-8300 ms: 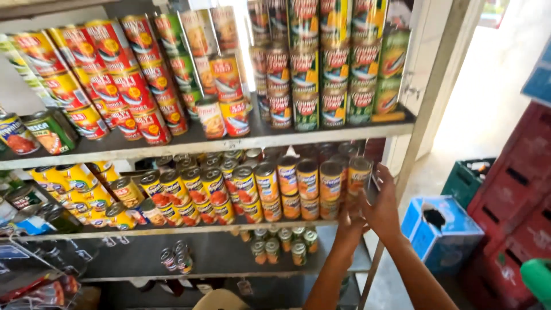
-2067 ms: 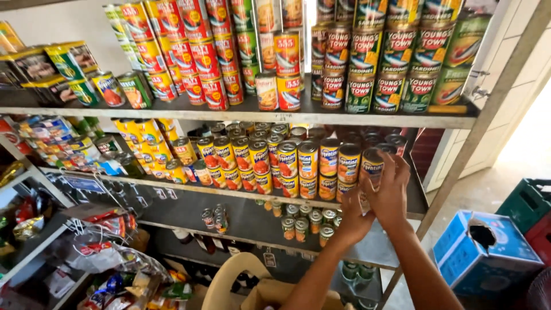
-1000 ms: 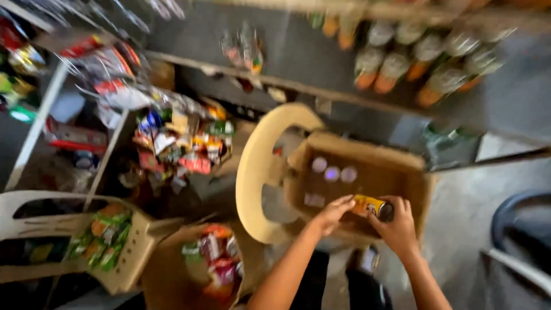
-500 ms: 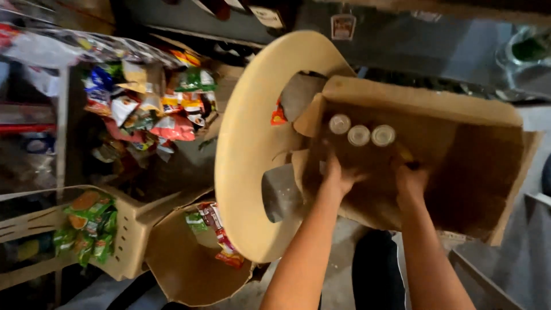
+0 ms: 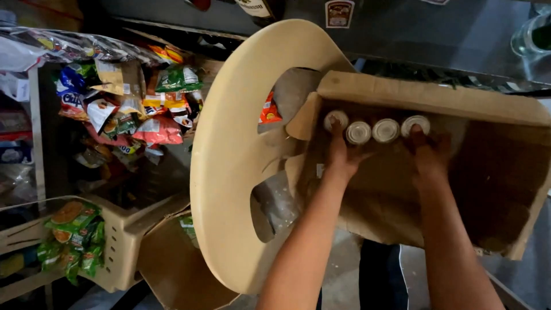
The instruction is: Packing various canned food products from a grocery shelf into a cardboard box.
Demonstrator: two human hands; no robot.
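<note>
Both grips, left hand (image 5: 342, 155) and right hand (image 5: 429, 156), close around end cans in the four-can row (image 5: 372, 130) inside the cardboard box (image 5: 436, 97).

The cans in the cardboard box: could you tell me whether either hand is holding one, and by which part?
The left hand grips the leftmost can by its side; the right hand grips the rightmost can likewise. The fingers are hidden inside the cardboard box.

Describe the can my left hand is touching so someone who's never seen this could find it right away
Find the open cardboard box resting on the tan plastic chair. A row of four cans stands along its far wall, pale round tops up. Yours is the leftmost can, under the left hand, nearest the chair's back.
</note>
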